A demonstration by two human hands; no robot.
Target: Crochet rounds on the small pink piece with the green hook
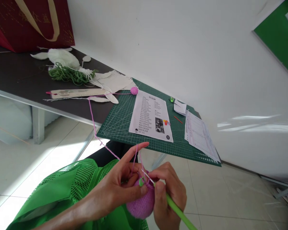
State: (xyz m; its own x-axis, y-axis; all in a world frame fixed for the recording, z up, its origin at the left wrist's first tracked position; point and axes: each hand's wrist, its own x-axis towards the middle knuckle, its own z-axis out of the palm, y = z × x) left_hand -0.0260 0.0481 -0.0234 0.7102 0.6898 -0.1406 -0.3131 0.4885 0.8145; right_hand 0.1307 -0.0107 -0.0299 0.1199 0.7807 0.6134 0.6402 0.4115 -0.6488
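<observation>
My left hand (pixel 115 183) pinches the rim of a round pink crochet piece (pixel 141 204), its thumb on the near side. The index finger stretches out, with pink yarn (pixel 92 118) looped over it. In my right hand (pixel 171 191) is a crochet hook (pixel 176 209) with a green handle, its metal tip in the yarn at the top of the piece. A small green stitch marker (pixel 141 181) hangs on the piece beside my left thumb. The yarn runs from the left hand past the table edge to a small pink ball (pixel 134 90).
A printed pattern sheet (pixel 150 116) lies on the green cutting mat (pixel 115 127). More papers (pixel 201 135) and a green clip (pixel 172 99) are to its right. On the dark table (pixel 12 73) are green yarn (pixel 67 74), white pieces (pixel 62 57) and a red bag (pixel 38 25).
</observation>
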